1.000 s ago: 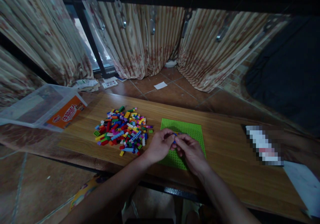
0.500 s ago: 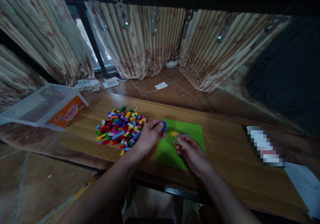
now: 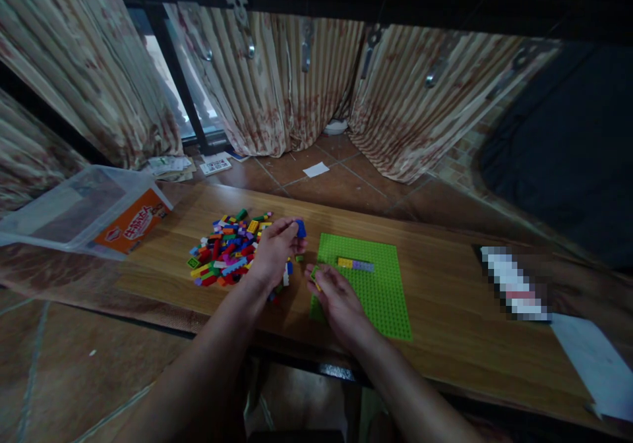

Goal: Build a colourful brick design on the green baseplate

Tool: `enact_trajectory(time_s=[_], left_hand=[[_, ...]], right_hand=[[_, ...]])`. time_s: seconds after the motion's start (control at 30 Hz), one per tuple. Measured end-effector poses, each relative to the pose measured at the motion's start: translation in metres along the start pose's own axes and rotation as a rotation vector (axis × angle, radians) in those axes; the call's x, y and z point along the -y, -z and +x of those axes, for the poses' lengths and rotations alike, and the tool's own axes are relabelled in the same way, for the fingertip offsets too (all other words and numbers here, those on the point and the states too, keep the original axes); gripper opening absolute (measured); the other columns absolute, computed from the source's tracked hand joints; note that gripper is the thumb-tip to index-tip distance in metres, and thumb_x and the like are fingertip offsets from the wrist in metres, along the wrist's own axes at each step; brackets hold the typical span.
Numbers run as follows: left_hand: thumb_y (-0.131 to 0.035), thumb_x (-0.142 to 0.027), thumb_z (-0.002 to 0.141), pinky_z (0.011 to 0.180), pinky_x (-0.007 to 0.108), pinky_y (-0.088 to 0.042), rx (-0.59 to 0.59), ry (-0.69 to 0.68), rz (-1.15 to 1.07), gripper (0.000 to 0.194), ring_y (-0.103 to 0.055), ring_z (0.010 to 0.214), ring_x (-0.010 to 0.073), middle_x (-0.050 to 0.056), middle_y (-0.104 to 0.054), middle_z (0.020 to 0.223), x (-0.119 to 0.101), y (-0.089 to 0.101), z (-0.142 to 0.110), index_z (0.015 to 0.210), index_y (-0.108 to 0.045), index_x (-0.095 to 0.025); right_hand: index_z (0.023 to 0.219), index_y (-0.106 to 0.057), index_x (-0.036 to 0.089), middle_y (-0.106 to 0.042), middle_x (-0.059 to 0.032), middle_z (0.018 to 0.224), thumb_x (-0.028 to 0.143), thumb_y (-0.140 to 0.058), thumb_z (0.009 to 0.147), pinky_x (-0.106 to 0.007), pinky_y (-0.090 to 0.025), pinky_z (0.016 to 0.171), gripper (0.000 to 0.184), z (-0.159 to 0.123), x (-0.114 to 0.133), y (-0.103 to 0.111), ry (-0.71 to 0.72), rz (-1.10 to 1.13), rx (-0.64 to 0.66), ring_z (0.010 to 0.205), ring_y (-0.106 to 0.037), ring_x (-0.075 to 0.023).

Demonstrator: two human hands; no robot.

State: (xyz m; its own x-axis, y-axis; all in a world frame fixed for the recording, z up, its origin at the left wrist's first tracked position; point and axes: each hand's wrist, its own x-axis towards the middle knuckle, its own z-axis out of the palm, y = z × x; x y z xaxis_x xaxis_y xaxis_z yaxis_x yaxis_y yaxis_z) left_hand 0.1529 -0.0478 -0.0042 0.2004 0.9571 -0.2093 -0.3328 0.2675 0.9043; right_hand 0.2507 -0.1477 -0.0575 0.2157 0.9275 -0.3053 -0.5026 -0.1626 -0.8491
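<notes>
My left hand (image 3: pixel 277 248) is closed on a blue brick (image 3: pixel 301 228), lifted over the right side of the brick pile (image 3: pixel 230 248). My right hand (image 3: pixel 339 295) pinches a small green and yellow brick (image 3: pixel 315 274) above the left edge of the green baseplate (image 3: pixel 390 298); whether it is one piece or two I cannot tell. On the plate lies a short row of bricks: a yellow brick (image 3: pixel 345 263), then purple and grey-blue ones (image 3: pixel 364 266). Between my hands, a small green brick (image 3: pixel 299 258) rests on the wood. My left hand and forearm hide part of the pile.
A clear plastic bin (image 3: pixel 64 212) with an orange label stands at the table's left end. To the right are a blurred-out item (image 3: pixel 514 285) and a white sheet (image 3: pixel 588 357) on the wooden table (image 3: pixel 445 311). A dark bar with metal hooks (image 3: pixel 430 77) crosses overhead.
Both hands have moved left, carrying their bricks. My right hand has come away from the brick row, which now shows fully. My left hand has gone from the plate's edge to the pile.
</notes>
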Motion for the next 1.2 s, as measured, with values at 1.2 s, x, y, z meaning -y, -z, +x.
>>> enact_trajectory(time_s=[1.2], left_hand=[[-0.061,-0.013,0.073,0.060,0.021,-0.043,0.521,-0.081,0.826,0.030,-0.056,0.063,0.0111,-0.001,-0.065,0.075,0.046,-0.008,-0.017,0.102,-0.069,-0.014]], right_hand=[[0.090,-0.071,0.022,-0.073,-0.0049,0.084,0.038,-0.060,0.077,-0.034,-0.046,0.068,0.023,-0.009,0.088,0.104,0.360,-1.375,-0.319,0.068,-0.064,-0.0203]])
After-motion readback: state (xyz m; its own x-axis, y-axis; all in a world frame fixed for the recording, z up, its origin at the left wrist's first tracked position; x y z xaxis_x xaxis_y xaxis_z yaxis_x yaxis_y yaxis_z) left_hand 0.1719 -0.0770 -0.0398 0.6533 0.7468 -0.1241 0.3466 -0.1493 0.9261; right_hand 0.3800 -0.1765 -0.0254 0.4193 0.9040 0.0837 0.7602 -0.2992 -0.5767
